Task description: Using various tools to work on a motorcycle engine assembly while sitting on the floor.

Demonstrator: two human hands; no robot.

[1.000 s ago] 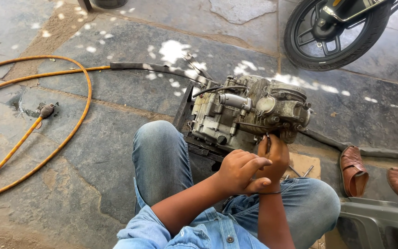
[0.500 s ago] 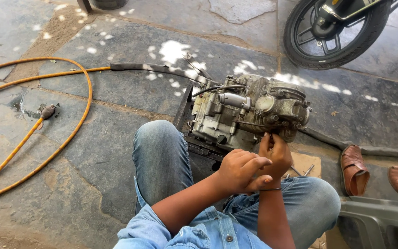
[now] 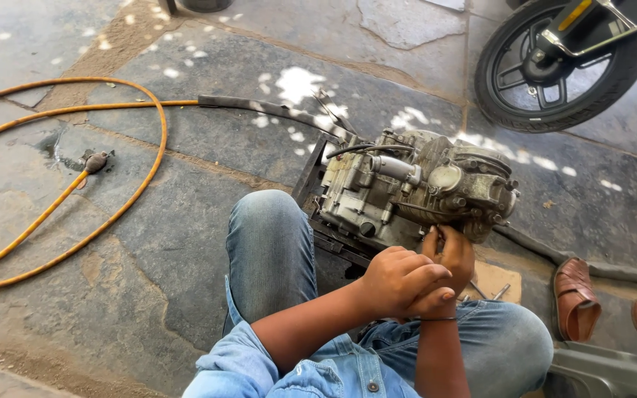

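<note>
In the head view, the person sat on the stone floor (image 3: 186, 243) with both knees spread in blue jeans, and a grimy grey motorcycle engine (image 3: 414, 193) stood on the floor between the knees, just ahead of the hands. The engine's long axis ran roughly left to right across the picture, tilting a little upward toward the right, so its near side faced the person. The right hand (image 3: 451, 254) was the nearer of the two to the engine: it was raised with its fingers closed around something thin and pressed against the lower near edge of the casing, though what it pinched was too small and too hidden to tell. The left hand (image 3: 399, 278) lay curled into a loose fist just behind and over the right wrist, fingers folded together, touching the right hand rather than the engine itself. The engine therefore lay ahead of and slightly above both hands, with the point of contact at its lower right part. To the left, well apart from the hands, a yellow hose (image 3: 138, 184) looped over the floor and joined a dark pipe (image 3: 259, 109) that ran toward the engine's far left corner. Beyond the engine on the right stood a motorcycle wheel (image 3: 554, 74), and a brown sandal (image 3: 575, 298) lay by the person's right knee.
</note>
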